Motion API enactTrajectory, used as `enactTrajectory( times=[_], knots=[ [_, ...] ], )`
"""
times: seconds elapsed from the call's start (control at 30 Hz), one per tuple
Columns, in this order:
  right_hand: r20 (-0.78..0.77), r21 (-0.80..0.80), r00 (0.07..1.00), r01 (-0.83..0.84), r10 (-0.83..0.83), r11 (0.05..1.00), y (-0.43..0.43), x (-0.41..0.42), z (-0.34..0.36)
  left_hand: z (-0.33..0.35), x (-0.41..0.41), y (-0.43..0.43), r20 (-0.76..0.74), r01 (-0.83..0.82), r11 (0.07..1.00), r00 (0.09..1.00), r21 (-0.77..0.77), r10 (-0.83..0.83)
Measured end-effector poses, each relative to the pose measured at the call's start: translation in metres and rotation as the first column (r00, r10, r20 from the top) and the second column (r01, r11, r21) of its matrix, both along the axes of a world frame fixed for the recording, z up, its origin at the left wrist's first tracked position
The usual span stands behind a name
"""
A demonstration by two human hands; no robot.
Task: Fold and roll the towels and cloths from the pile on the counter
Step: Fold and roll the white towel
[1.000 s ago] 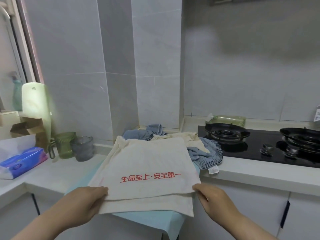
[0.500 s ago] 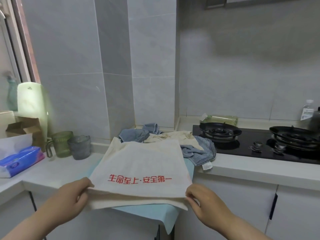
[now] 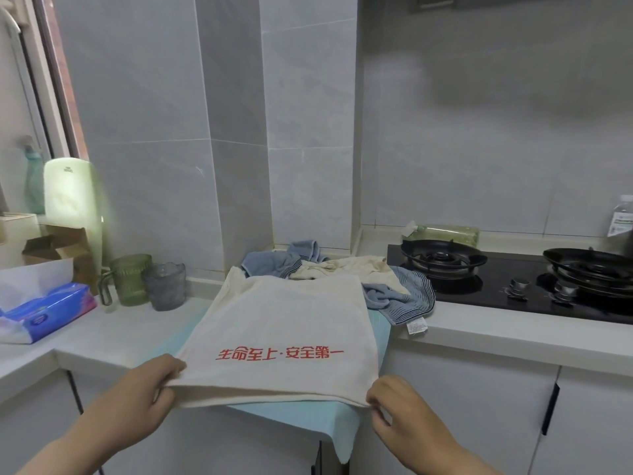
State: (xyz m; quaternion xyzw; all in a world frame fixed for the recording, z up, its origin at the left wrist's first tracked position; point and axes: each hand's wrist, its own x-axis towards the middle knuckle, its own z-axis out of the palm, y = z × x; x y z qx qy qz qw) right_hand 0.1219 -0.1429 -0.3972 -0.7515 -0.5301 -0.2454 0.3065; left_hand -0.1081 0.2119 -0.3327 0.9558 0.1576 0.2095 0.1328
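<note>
A cream towel (image 3: 284,323) with red printed characters lies folded on the counter (image 3: 496,330), its near edge hanging past the counter's front. My left hand (image 3: 150,385) pinches its near left corner. My right hand (image 3: 394,406) pinches its near right corner. Under the towel lies a light blue cloth (image 3: 329,423) that droops over the counter edge. Behind it sits the pile: a blue cloth (image 3: 277,260), a crumpled cream cloth (image 3: 346,265) and a blue striped towel (image 3: 404,299) with a white label.
A black gas hob (image 3: 513,279) with two burners fills the counter to the right, a bottle (image 3: 621,217) behind it. On the left stand a green mug (image 3: 132,279), a grey glass (image 3: 166,286), a tissue pack (image 3: 44,313) and a paper bag (image 3: 65,248).
Both hands have pulled the cream towel's near edge toward me, past the counter's front, keeping hold of its corners. The towel's layers now line up more closely at the near edge.
</note>
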Motion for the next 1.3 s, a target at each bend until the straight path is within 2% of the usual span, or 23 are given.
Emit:
enactTrajectory(
  times=[0.13, 0.3, 0.37, 0.5, 0.57, 0.77, 0.83, 0.93, 1.0, 1.17, 1.23, 1.3],
  knots=[
    [0.043, 0.112, 0.998, 0.040, -0.045, 0.993, -0.002, 0.001, 0.004, -0.006, -0.005, 0.000, -0.005, 0.032, 0.997, 0.999, 0.064, -0.032],
    [0.088, 0.143, 0.994, 0.053, -0.066, 0.988, 0.000, 0.002, 0.012, -0.019, -0.018, 0.007, -0.121, 0.149, 0.936, 0.986, 0.319, -0.116],
    [0.107, 0.138, 0.992, 0.051, -0.067, 0.989, 0.001, 0.002, 0.013, -0.026, -0.020, 0.009, -0.125, 0.163, 0.921, 0.984, 0.354, -0.126],
    [0.135, 0.138, 0.989, 0.039, -0.058, 0.990, 0.001, 0.003, 0.015, -0.032, -0.016, 0.012, -0.023, 0.113, 0.892, 0.993, 0.437, -0.114],
    [0.139, 0.146, 0.989, 0.029, -0.049, 0.989, 0.000, 0.004, 0.015, -0.033, -0.015, 0.011, 0.044, 0.080, 0.900, 0.993, 0.429, -0.109],
    [0.069, 0.162, 0.997, 0.007, -0.018, 0.987, 0.001, 0.001, 0.023, -0.029, -0.010, 0.009, 0.151, 0.063, 0.868, 0.976, 0.493, -0.157],
    [0.019, 0.186, 1.000, 0.000, -0.003, 0.983, 0.002, 0.001, 0.025, -0.026, -0.009, 0.009, 0.204, 0.053, 0.883, 0.965, 0.466, -0.166],
    [-0.072, 0.221, 0.997, 0.004, 0.012, 0.975, 0.002, 0.003, 0.028, -0.020, -0.004, 0.009, 0.308, -0.064, 0.941, 0.951, 0.331, -0.043],
    [-0.094, 0.220, 0.995, 0.006, 0.015, 0.976, 0.002, 0.004, 0.029, -0.016, -0.002, 0.010, 0.266, -0.112, 0.955, 0.963, 0.276, 0.036],
    [-0.099, 0.211, 0.995, 0.045, -0.024, 0.976, -0.001, 0.003, 0.042, -0.009, -0.004, 0.016, 0.092, -0.118, 0.951, 0.991, 0.287, 0.095],
    [-0.091, 0.245, 0.995, 0.051, -0.029, 0.968, 0.001, 0.006, 0.050, -0.002, -0.003, 0.008, 0.067, -0.136, 0.964, 0.990, 0.227, 0.123],
    [-0.085, 0.240, 0.995, 0.075, -0.056, 0.968, 0.004, 0.008, 0.061, 0.009, 0.002, -0.002, 0.101, -0.115, 0.989, 0.989, 0.093, 0.106]
  ],
)
